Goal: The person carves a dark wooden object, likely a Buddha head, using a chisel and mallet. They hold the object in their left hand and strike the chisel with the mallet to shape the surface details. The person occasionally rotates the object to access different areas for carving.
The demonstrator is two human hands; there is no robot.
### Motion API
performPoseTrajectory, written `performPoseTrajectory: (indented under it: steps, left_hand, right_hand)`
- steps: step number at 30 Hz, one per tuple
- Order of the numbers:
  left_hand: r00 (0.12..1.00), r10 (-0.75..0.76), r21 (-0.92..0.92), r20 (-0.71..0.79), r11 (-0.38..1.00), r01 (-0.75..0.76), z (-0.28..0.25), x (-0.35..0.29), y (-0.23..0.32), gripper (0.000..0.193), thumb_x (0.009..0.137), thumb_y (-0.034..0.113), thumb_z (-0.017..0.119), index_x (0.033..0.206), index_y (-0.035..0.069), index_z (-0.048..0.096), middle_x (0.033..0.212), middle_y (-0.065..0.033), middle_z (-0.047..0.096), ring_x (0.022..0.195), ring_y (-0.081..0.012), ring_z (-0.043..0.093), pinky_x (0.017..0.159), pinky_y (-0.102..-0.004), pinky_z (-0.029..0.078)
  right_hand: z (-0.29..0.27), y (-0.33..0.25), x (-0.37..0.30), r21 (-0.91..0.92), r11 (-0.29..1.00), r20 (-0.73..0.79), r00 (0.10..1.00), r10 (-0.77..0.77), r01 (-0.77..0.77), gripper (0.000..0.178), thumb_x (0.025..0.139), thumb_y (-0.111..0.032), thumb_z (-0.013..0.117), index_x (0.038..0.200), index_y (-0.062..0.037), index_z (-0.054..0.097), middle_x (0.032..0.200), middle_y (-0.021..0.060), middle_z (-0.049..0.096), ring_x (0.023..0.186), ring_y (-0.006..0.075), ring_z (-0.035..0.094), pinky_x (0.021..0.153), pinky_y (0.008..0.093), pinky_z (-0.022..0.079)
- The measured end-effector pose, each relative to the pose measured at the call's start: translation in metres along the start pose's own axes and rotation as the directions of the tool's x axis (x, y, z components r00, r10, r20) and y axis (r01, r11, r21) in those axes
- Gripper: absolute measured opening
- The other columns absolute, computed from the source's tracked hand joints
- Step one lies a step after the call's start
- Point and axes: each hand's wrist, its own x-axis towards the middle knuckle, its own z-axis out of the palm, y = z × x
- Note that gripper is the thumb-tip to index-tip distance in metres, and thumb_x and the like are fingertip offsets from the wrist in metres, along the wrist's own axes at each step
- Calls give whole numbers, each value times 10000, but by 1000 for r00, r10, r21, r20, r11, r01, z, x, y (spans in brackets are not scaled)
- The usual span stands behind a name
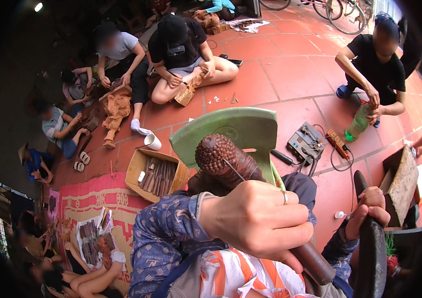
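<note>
Head view: chisel (315, 263) in closed left hand (255, 218), dark club (372, 248) in closed right hand (370, 204).
Fingers curled fully round both; thin blade across knobbly brown carved head (216, 153), contact unclear, just beyond left hand, with green plastic chair (260, 126) behind.

1 fisheye view looks down from the person's head, close above the left hand (255, 218), and forward over tiled floor (290, 79); its dark rim seems unclear.

Daylight glares on the upper-right tiles (290, 74) — the upper left sinks dim — while fisheye curvature bends the black-rimmed edges.
</note>
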Motion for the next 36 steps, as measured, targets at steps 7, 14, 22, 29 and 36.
performPoseTrajectory:
  steps: [7, 14, 22, 29, 36]
  left_hand:
    - [995, -57, 12, 83, 998, 56, -5, 1, 4, 398, 664, 401, 730, 764, 57, 556, 670, -23, 436, 514, -166, 495, 406, -283, 401]
    - [923, 99, -121, 371, 991, -57, 1, -8, 2, 391, 700, 420, 681, 765, 47, 582, 695, -16, 485, 561, -161, 524, 430, -284, 404]
    - [988, -46, 172, 147, 985, 20, 19, 5, 1, 385, 698, 271, 696, 1017, 55, 685, 744, 19, 515, 580, -91, 511, 437, -222, 386]
    - [985, -146, 234, 89, 965, 122, 21, 9, -6, 412, 715, 314, 726, 1016, 37, 676, 734, -13, 526, 564, -132, 547, 444, -249, 422]
    - [969, -236, 247, 71, 946, 212, 21, 8, -9, 436, 701, 294, 753, 1035, 24, 672, 724, -23, 524, 545, -145, 546, 449, -275, 437]
  right_hand:
    - [-2, -8, -2, -299, 954, 89, 996, 32, -4, 208, 908, -70, 611, 957, -75, 409, 700, 66, 439, 648, 187, 430, 623, 350, 393]
    - [0, -6, -14, -160, 977, 24, 989, 148, -142, 226, 908, -91, 617, 943, -83, 394, 710, 62, 439, 671, 185, 432, 640, 335, 382]
    - [15, 8, -39, 122, 974, -49, 979, 199, -192, 203, 876, -44, 621, 910, -62, 422, 682, 60, 479, 617, 171, 461, 596, 313, 393]
    - [32, 13, -66, 187, 866, 48, 885, 463, -464, 178, 858, 54, 571, 910, -45, 432, 710, 65, 482, 637, 148, 446, 621, 295, 380]
    - [41, 13, -72, 238, 780, 89, 812, 576, -579, 192, 853, 56, 577, 898, -52, 424, 708, 48, 476, 639, 132, 427, 638, 286, 369]
